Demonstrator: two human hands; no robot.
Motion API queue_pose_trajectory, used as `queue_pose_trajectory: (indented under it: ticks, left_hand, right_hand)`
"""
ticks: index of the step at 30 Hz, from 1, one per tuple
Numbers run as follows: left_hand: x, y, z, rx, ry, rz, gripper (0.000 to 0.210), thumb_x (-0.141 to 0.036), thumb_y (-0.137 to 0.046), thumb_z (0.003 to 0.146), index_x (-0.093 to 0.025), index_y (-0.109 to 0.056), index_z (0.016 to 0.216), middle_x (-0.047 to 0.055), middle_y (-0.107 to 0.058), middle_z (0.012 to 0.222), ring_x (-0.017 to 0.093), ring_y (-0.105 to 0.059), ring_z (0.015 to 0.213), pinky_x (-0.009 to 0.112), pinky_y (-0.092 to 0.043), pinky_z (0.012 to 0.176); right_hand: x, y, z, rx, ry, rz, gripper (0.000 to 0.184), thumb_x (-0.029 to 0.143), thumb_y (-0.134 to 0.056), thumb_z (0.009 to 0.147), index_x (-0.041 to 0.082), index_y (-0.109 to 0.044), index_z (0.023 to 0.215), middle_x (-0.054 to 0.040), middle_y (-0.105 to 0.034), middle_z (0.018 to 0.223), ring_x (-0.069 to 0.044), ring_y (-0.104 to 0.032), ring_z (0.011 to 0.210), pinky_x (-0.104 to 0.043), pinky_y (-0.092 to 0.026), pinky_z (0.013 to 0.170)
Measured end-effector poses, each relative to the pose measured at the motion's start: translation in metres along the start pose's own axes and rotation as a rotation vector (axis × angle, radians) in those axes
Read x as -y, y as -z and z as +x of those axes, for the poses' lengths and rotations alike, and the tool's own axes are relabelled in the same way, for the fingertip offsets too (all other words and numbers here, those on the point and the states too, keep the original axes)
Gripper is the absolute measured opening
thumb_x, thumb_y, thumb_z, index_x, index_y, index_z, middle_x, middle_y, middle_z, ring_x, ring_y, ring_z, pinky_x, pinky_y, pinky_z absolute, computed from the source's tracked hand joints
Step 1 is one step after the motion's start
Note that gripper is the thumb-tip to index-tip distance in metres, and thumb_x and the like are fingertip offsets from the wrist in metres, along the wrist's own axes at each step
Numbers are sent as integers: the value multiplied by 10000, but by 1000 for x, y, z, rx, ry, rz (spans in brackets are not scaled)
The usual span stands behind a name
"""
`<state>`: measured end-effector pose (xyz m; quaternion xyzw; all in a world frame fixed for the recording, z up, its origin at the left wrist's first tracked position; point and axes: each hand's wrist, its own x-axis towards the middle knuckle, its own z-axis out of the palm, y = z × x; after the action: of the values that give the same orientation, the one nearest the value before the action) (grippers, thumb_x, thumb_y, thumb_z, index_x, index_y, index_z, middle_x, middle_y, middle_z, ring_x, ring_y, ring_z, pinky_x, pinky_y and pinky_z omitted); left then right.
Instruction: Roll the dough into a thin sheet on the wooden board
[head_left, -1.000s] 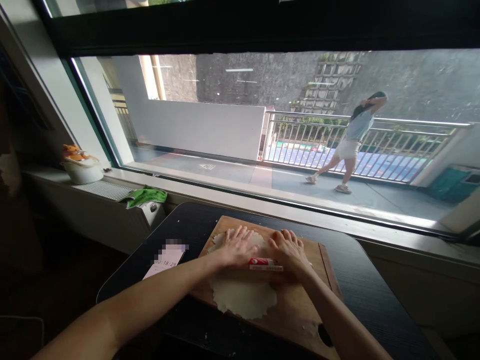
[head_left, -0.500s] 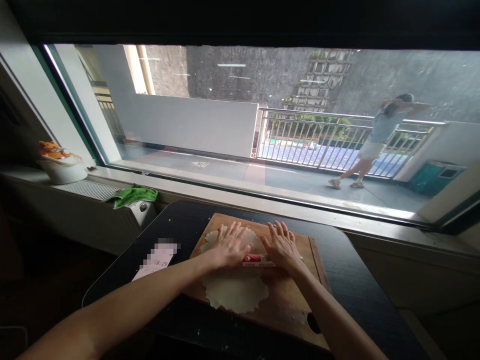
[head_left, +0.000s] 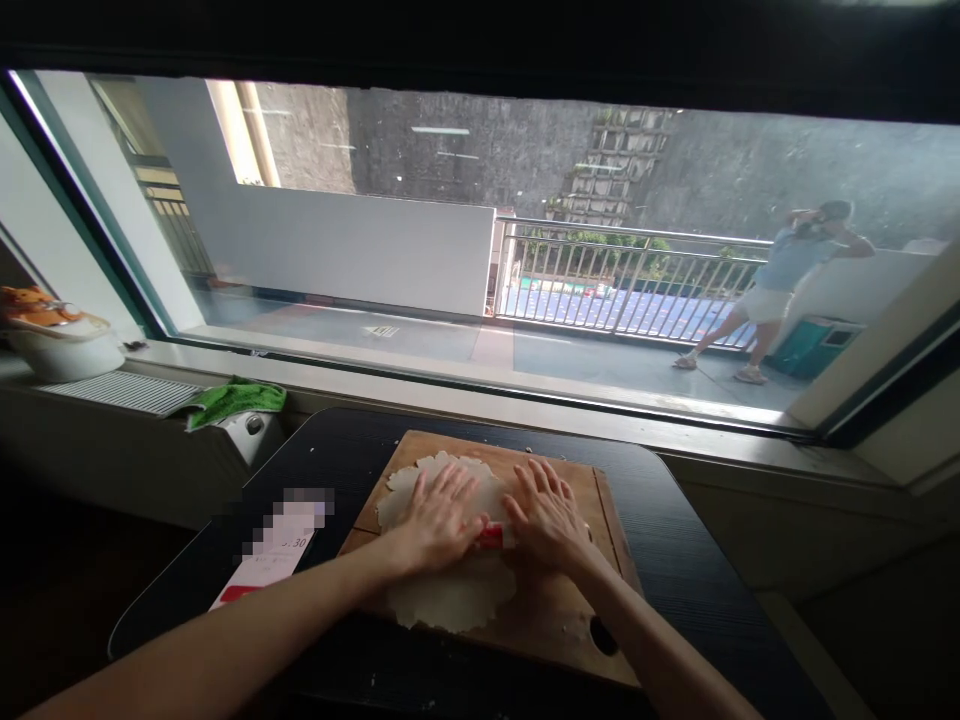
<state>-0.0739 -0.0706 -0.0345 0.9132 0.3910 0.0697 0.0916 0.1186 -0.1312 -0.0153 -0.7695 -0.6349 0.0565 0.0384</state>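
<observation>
A thin, ragged-edged sheet of dough (head_left: 450, 601) lies on the wooden cutting board (head_left: 553, 625). Across the dough runs a rolling pin (head_left: 491, 536), and only a short red and white stretch of it shows between my hands. My left hand (head_left: 442, 515) lies flat over its left part, fingers stretched forward above the dough. Over its right part rests my right hand (head_left: 547, 510), fingers extended and slightly spread. Neither hand is wrapped round the pin, and both ends of it are hidden under the hands.
The board sits on a black table (head_left: 690, 560). A phone (head_left: 277, 545) with a lit screen lies left of the board. A green cloth (head_left: 236, 400) and a white pot (head_left: 64, 345) are on the ledge. Beyond the window, a person (head_left: 780, 275) stands by a railing.
My hands and the rolling pin have moved slightly nearer to me across the dough. The view has turned a little to the right. The person outside has shifted stance.
</observation>
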Motion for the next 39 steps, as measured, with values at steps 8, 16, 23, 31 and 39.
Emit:
queue_pose_trajectory:
  ticks: [8,16,23,31,39]
  left_hand:
    - [4,13,23,136,96,-4,625,-501,-324,1023,-159,-363,1544,158,-307,1610,362,-215,1503,641,-170,1178]
    - [-1,-8,-12,-41,-75,37,587,-509,-365,1006,-229,-426,1518,92,-357,1599,345,-262,1490,589,-154,1213]
    - [8,17,35,87,133,19,579,-448,-293,1030,-212,-341,1556,102,-337,1608,332,-223,1506,612,-180,1191]
    - [2,-9,-6,-90,-164,80,587,-472,-361,1015,-255,-327,1559,79,-274,1637,295,-192,1518,580,-79,1225]
    - [8,8,27,21,95,50,632,-474,-293,1025,-153,-305,1569,145,-254,1632,341,-189,1515,615,-143,1199]
  right_hand:
    - [3,7,19,57,-84,53,672,536,-298,987,173,-334,1551,-124,-253,1642,-287,-148,1524,-486,-183,1196]
    - [-1,-5,-19,-34,23,-15,588,492,-354,983,231,-421,1505,-102,-296,1629,-278,-156,1521,-460,-152,1208]
    - [3,8,38,-7,-75,47,678,533,-281,998,159,-297,1564,-128,-235,1647,-297,-138,1524,-496,-196,1193]
    - [-9,-12,-14,-109,106,-38,541,470,-321,1005,233,-469,1468,-99,-398,1573,-287,-244,1488,-480,-208,1188]
    - [2,1,25,-7,-43,21,632,510,-284,1010,162,-356,1533,-140,-308,1612,-305,-200,1503,-499,-237,1171]
